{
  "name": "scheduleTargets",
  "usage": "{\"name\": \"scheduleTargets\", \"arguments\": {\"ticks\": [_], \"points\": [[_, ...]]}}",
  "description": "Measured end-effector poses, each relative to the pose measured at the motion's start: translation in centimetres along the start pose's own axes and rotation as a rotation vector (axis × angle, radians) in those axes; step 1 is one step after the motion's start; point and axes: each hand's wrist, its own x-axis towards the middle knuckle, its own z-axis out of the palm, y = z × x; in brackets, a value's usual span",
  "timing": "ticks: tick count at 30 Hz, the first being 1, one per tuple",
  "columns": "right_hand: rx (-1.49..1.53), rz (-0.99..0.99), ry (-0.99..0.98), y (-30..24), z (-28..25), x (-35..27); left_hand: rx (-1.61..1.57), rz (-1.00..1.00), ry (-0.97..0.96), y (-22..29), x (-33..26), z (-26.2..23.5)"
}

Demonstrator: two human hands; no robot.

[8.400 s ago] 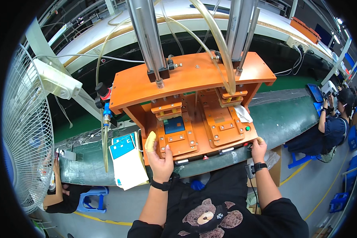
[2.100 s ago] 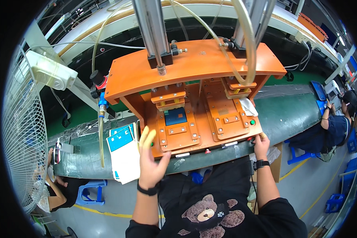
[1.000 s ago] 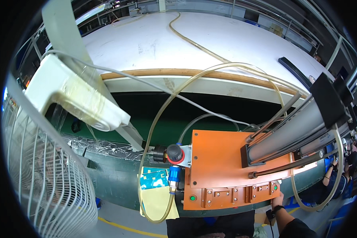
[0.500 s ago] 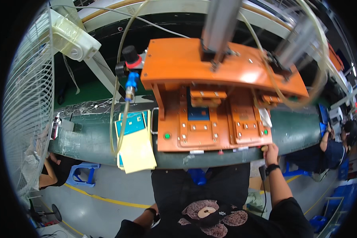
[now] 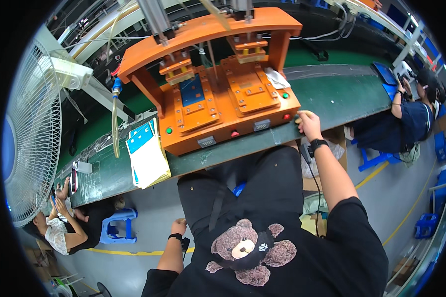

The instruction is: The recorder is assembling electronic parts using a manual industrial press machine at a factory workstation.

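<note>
My right hand (image 5: pixel 309 124) is at the table's front edge, just off the right corner of an orange pneumatic press (image 5: pixel 218 129). Its fingers are curled together; whatever they may hold is hidden. Down beside my left thigh, my left hand (image 5: pixel 179 226) is curled closed, with nothing visible in it. Two fixtures sit on the press base. A blue plate (image 5: pixel 192 91) lies in the left fixture (image 5: pixel 199 119), and the right fixture (image 5: pixel 253 97) has an orange block on top. Above them the clamp heads (image 5: pixel 177 69) are raised.
Yellow sheets with blue-green panels (image 5: pixel 151 163) lie left of the press on the green table (image 5: pixel 332 96). A white cloth (image 5: pixel 277 78) rests at its right. A wire-guarded fan (image 5: pixel 32 133) stands far left. People sit at both sides, near blue stools (image 5: pixel 119 225).
The view has swung, so the press now appears higher and farther left. My right hand remains near its front right corner. My left hand shows more fully beside my thigh.
</note>
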Motion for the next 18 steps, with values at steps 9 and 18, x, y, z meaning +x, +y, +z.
{"name": "scheduleTargets", "arguments": {"ticks": [9,18], "points": [[0.021,-0.049,-0.003,-0.1,0.7,0.2,0.091,0.034,-0.006,-1.5,-0.5,1.8],[0.032,-0.028,-0.010,1.2,0.0,0.5,0.240,0.064,-0.052,1.4,-3.2,-0.5]]}}
